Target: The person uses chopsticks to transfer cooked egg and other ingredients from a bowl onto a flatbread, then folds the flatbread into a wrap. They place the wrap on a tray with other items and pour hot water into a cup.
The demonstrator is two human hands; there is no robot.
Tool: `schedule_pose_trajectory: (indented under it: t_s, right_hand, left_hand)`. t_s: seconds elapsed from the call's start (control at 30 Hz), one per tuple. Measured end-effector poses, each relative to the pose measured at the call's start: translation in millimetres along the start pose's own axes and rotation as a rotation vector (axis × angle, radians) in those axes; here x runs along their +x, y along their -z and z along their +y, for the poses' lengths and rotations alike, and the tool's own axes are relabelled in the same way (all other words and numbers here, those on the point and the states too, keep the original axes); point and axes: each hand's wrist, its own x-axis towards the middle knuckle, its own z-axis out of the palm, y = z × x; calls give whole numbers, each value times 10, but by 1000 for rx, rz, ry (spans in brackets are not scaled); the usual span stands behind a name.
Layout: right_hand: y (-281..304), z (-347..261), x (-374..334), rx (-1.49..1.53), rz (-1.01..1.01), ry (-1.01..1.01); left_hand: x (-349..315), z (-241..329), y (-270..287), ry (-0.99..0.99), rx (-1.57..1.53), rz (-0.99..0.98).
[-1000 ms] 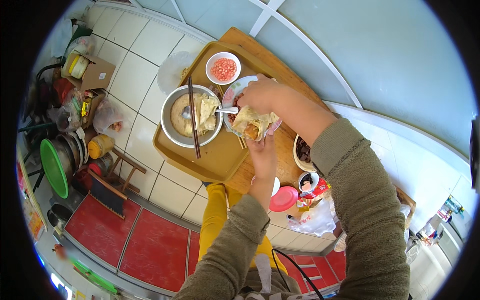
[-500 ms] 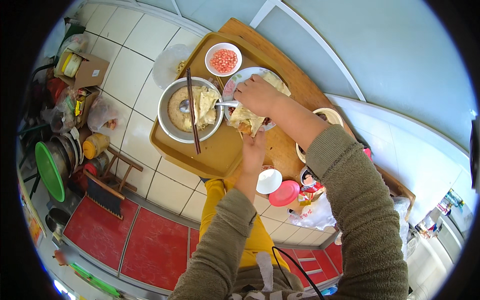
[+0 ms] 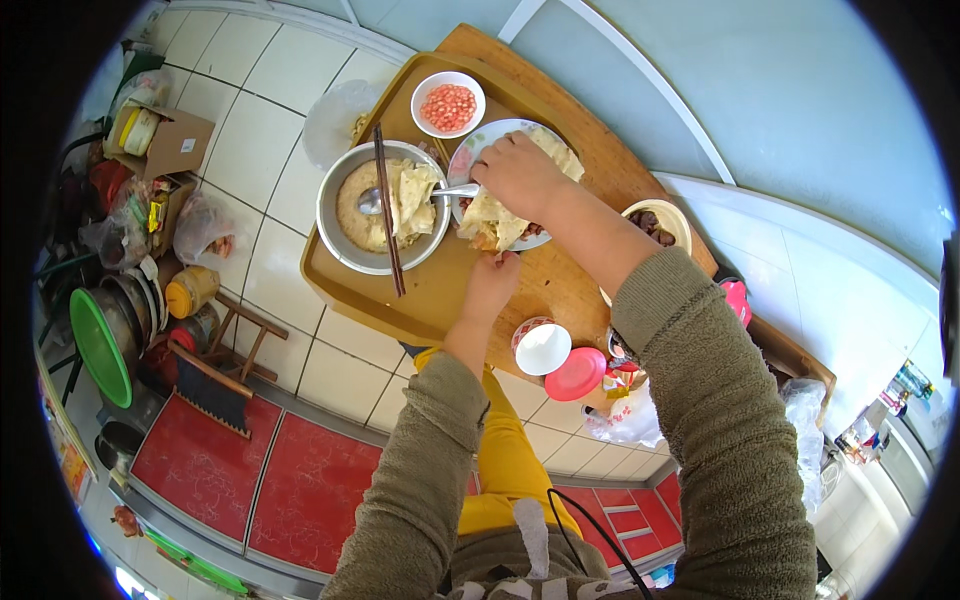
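Note:
A floral plate (image 3: 463, 155) holds thin flatbread (image 3: 490, 220) with dark red pieces showing beneath it. My right hand (image 3: 522, 178) reaches over the plate, its curled fingers gripping the upper part of the flatbread; the fingertips are partly hidden. Just below the flatbread's near edge is my left hand (image 3: 488, 288), with finger and thumb pinched together; whether anything is between them is too small to see. To the left, a metal bowl (image 3: 362, 266) contains pale porridge and torn flatbread (image 3: 412, 200). Dark chopsticks (image 3: 388, 215) lie across it, and a spoon (image 3: 455, 190) stretches from it onto the plate.
The bowl and plate stand on a brown tray (image 3: 335, 275) on a wooden table (image 3: 625, 165). A white bowl of pink seeds (image 3: 447, 88) stands at the back. Right: a container of dark pieces (image 3: 675, 215), a white cup (image 3: 543, 348) and a pink lid (image 3: 577, 375). A stool (image 3: 215, 385) stands left.
My left hand has come slightly down and left, from the flatbread's lower edge to just below it. My right hand stays on the flatbread. The view has shifted slightly.

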Motion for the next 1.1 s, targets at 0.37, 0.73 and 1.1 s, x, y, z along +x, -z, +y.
schedule_pose_trajectory:
  t_s: [0.37,0.73,1.1]
  right_hand:
    - [-71,-75,-111,65,161,-62]
    - [205,-555,-938,756,768,-507]
    - [-308,-2654,-3257,1302,280,-1039]
  left_hand:
    - [-262,35,102,71,-265,-59]
    - [-1311,-720,333,-125,-219,-144]
    - [-3993,-2666,2367,409,-241,528]
